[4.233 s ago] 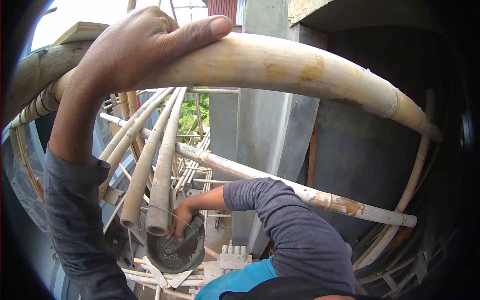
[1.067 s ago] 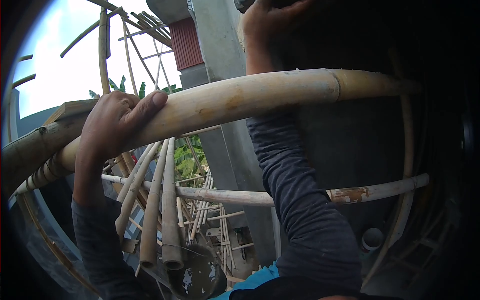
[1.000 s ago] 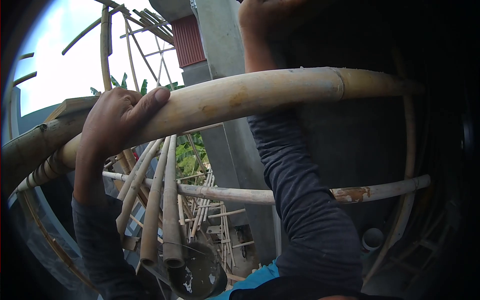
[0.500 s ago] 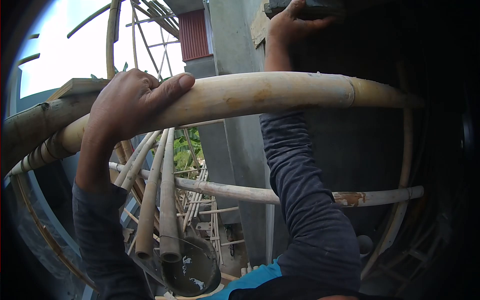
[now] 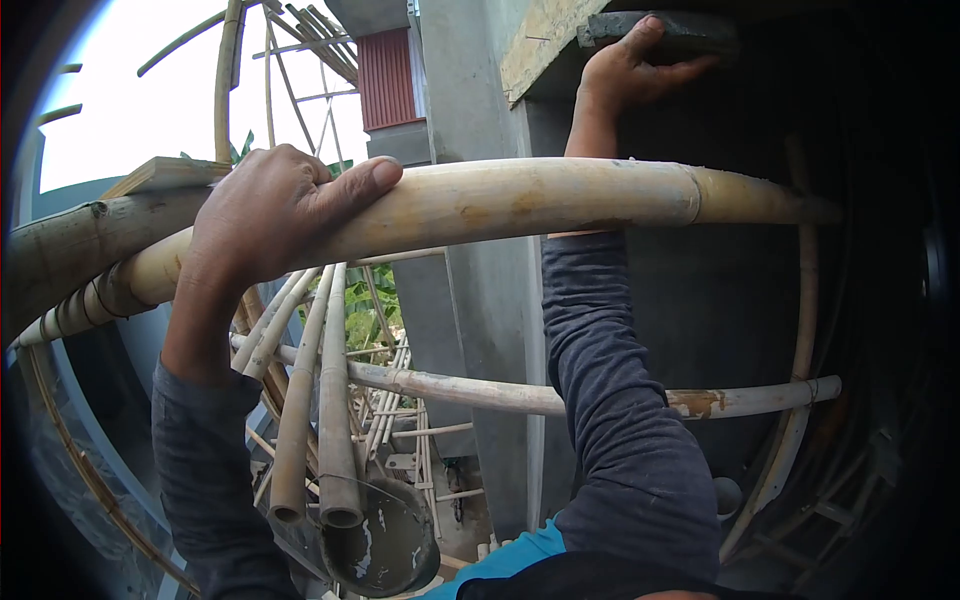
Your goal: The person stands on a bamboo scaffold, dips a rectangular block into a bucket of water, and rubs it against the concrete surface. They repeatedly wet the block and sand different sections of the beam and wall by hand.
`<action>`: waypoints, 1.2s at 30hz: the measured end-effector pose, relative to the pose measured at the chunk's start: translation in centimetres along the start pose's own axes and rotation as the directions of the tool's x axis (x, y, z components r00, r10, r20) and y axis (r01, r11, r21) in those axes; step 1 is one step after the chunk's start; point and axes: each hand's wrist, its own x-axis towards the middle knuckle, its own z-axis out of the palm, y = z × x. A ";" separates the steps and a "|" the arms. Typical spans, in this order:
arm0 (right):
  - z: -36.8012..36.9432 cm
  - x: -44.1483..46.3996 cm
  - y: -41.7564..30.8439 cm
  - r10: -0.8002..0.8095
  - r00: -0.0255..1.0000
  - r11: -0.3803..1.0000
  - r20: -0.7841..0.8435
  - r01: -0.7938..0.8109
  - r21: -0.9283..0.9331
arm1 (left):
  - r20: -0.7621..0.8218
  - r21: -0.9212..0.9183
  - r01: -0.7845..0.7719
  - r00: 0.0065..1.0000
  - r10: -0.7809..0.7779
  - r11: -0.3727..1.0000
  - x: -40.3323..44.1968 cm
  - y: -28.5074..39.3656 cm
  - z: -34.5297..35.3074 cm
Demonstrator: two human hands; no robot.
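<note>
My left hand point(image 5: 262, 215) is wrapped over a thick pale bamboo pole point(image 5: 540, 195) that crosses the view at chest height, its thumb lying along the top. Beyond the pole, my right hand point(image 5: 628, 82) is raised and closed on a flat, cement-smeared grey slab that looks like a plastering float point(image 5: 680, 32). The float is up under a dark overhang, beside a pale board edge point(image 5: 545, 50). Shadow hides its far end, and whether it touches the surface above I cannot tell.
A second bamboo pole point(image 5: 480, 388) runs lower down. Below left, bamboo ends point(image 5: 340, 490) overhang a bucket point(image 5: 405, 535) of grey wet mix. A grey concrete column point(image 5: 485, 290) stands ahead. More bamboo scaffolding and a drop to the ground show beneath.
My right hand and the float have shifted right and slightly down in the view, showing more of the board edge. My left hand keeps its hold on the bamboo pole as the view shifts a little.
</note>
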 end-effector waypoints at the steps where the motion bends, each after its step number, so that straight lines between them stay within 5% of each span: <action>1: -0.1 0.6 -1.0 0.020 1.000 0.982 -0.022 -0.024 -0.187 | -0.004 0.014 0.018 1.000 -0.018 1.000 -0.1 0.1 0.0; 4: 1.4 -0.9 -0.2 -0.183 0.983 0.923 0.001 0.172 -0.344 | -0.007 0.012 0.016 1.000 -0.016 1.000 -0.1 0.2 0.0; 5: 1.5 -1.5 2.1 -0.249 0.961 0.941 0.116 0.269 -0.206 | -0.005 0.005 0.004 1.000 -0.004 1.000 0.0 0.2 0.0; 7: 1.4 -4.6 4.6 0.261 0.961 0.965 0.089 -0.260 -0.022 | 0.008 0.003 -0.009 1.000 0.009 1.000 0.0 0.2 0.0; 11: -0.8 -4.7 7.1 0.343 0.938 0.932 0.045 -0.334 -0.144 | 0.016 0.054 0.041 0.999 -0.042 0.998 -0.2 0.7 -0.5; 13: -1.5 -1.4 4.1 0.045 0.999 0.997 -0.005 -0.045 -0.066 | -0.002 -0.005 0.010 1.000 -0.010 1.000 0.0 0.3 -0.1; 14: -1.6 0.4 2.0 0.051 0.999 0.996 -0.009 -0.051 -0.072 | -0.009 -0.032 -0.005 1.000 0.005 0.999 0.1 0.2 0.1; 16: -1.0 3.2 -1.4 -0.304 0.949 0.915 0.087 0.317 -0.252 | -0.013 -0.017 -0.007 1.000 0.007 1.000 0.1 0.2 0.2; 20: 0.1 3.4 0.0 -0.450 0.891 0.857 0.064 0.451 -0.248 | -0.020 0.012 0.002 1.000 -0.001 1.000 0.0 0.0 0.1; 22: -0.1 2.2 3.4 -0.225 0.973 0.961 0.052 0.231 -0.155 | 0.008 -0.004 -0.013 1.000 0.013 1.000 0.2 -0.1 -0.1; 23: -0.6 0.7 5.0 0.119 0.993 0.987 0.007 -0.117 -0.109 | 0.026 -0.019 -0.026 0.999 0.027 0.999 0.3 -0.1 0.0; 25: -1.5 -2.3 10.3 0.488 0.873 0.873 0.029 -0.488 0.016 | 0.002 -0.020 -0.029 1.000 0.029 0.999 0.1 0.1 0.2; 28: -4.3 -7.3 11.2 0.597 0.801 0.802 0.050 -0.597 -0.007 | -0.056 0.006 -0.028 0.998 0.028 1.000 0.0 0.2 -0.3; 30: -5.6 -7.4 6.6 0.564 0.818 0.696 -0.112 -0.544 -0.469 | 0.002 -0.014 -0.032 0.999 0.032 0.999 -0.1 -0.4 0.2; 31: -6.0 -7.0 6.0 0.511 0.854 0.716 -0.100 -0.487 -0.500 | 0.055 -0.049 -0.031 0.998 0.034 0.998 0.0 -0.9 0.1; 34: -6.7 -6.8 5.5 0.550 0.833 0.830 0.057 -0.537 -0.151 | 0.062 -0.156 -0.032 0.997 0.042 0.987 -0.1 -1.0 0.4; 36: -8.4 -8.4 6.7 0.696 0.690 0.706 0.199 -0.708 -0.011 | 0.026 -0.207 -0.114 0.992 0.122 0.972 -0.4 -0.4 0.7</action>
